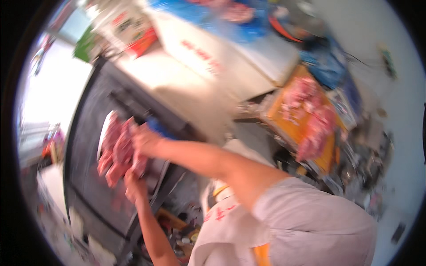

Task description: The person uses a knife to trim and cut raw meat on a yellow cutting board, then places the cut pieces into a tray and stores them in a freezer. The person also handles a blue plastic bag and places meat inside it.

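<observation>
Several long pieces of raw red meat (pixel 120 148) lie bunched over a white tray or board (pixel 104 131) on a dark metal top (pixel 84 142) at the left. My right hand (pixel 148 141) grips the upper right part of the meat, its fingers blurred. My left hand (pixel 135 186) is closed on the lower end of the meat, just below it. A blue object (pixel 159 126), too blurred to name, sits beside my right hand.
An orange cutting board (pixel 277 113) with raw meat stands at the right, beside blue plastic (pixel 324 66). A white chest (pixel 195 62) carries blue sheeting and meat at the top. Cluttered items (pixel 355 168) lie at the lower right; a bright opening (pixel 44 88) is at the far left.
</observation>
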Demonstrator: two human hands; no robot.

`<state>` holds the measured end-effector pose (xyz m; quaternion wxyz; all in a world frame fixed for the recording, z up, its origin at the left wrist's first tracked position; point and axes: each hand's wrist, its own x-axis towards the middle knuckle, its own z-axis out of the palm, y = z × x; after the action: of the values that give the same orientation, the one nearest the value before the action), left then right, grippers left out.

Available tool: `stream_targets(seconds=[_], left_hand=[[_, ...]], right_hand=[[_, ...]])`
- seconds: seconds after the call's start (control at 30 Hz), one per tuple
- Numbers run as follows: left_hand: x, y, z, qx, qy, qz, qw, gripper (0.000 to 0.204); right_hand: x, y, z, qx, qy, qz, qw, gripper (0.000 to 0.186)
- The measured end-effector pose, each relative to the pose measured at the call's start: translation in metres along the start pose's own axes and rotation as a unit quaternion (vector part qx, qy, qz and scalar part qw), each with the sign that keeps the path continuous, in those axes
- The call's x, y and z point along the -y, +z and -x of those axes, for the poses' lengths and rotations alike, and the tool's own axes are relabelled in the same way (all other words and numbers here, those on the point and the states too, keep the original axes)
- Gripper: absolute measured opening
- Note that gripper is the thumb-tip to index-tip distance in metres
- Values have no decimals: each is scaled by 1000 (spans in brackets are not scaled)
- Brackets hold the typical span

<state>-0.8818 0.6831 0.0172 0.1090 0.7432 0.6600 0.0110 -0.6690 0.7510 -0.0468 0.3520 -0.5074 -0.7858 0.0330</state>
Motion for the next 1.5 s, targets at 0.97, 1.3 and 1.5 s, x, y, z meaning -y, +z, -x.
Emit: stream_targets(seconds=[0.97, 1.3, 1.5], left_hand=[[119, -73, -33, 208, 25, -70, 975, 112], [125, -94, -34, 266, 12, -92, 960, 134], [139, -84, -30, 257, 14, -96, 962, 117]], right_hand=[[124, -13, 44, 159, 256, -198, 933, 53], [134, -12, 43, 141, 247, -202, 937, 47], [161, -10, 45, 145, 262, -250, 921, 40]])
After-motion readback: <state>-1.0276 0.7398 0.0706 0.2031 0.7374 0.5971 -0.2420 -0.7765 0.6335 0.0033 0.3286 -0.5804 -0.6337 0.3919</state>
